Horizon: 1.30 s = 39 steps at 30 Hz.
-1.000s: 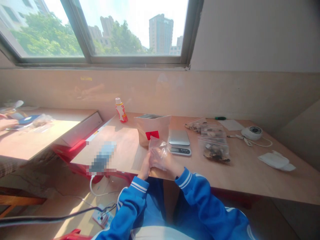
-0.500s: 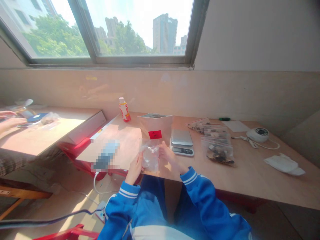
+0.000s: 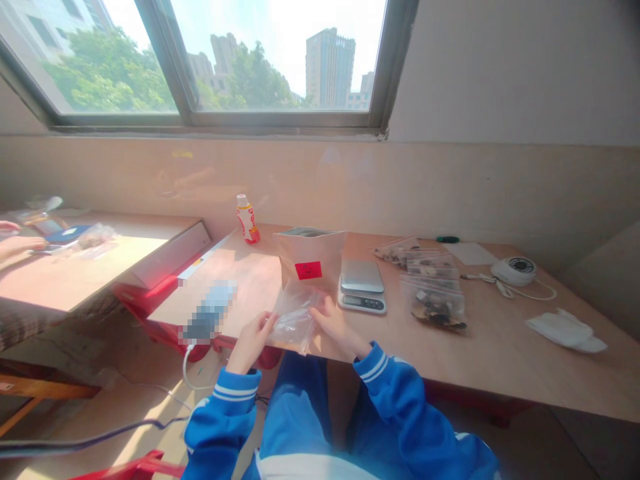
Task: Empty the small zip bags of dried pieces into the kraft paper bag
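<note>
The curled fingers of the left hand (image 3: 251, 342) pinch the near corner of a clear plastic bag (image 3: 294, 320), while the loosely open right hand (image 3: 337, 327) touches its other side, the bag lying on the table's (image 3: 500, 360) front edge before a kraft paper pouch (image 3: 310, 257) and near a digital kitchen scale (image 3: 362, 287).

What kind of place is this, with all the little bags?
It looks like a workroom for weighing and bagging things, maybe. A digital scale sits on a long wooden table beside zip bags of dried pieces and a big paper pouch.

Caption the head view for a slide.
Left hand and right hand handle a clear plastic bag beside a digital scale.
</note>
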Each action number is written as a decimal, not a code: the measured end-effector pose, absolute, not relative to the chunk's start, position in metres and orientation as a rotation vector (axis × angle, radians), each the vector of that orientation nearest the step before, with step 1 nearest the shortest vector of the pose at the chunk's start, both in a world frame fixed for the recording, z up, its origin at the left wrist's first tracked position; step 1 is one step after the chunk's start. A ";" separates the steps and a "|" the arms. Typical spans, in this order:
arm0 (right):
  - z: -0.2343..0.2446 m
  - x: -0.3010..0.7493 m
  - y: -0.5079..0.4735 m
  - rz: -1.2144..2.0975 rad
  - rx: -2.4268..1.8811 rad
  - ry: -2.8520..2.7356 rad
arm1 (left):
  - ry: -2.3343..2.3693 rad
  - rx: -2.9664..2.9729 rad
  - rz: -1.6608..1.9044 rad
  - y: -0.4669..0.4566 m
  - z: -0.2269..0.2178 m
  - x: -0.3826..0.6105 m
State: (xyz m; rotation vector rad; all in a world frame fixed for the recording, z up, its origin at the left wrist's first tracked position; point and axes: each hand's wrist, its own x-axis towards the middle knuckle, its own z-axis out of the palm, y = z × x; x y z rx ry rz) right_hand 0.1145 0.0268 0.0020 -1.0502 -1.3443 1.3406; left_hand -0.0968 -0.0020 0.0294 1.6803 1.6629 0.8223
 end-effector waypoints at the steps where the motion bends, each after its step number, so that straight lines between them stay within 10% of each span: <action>1: 0.003 0.116 0.027 1.323 -1.073 -1.369 | 1.716 1.674 0.836 -0.003 0.031 -0.101; 15: 0.037 0.145 0.011 1.482 -1.086 -1.404 | 1.448 1.622 1.175 -0.014 0.012 -0.042; 27: 0.065 0.302 0.027 0.352 -1.678 -1.798 | 2.423 2.007 0.904 -0.007 0.027 -0.098; 39: 0.023 0.380 0.033 -0.157 -2.169 -1.655 | 2.144 2.248 0.325 0.018 0.009 -0.086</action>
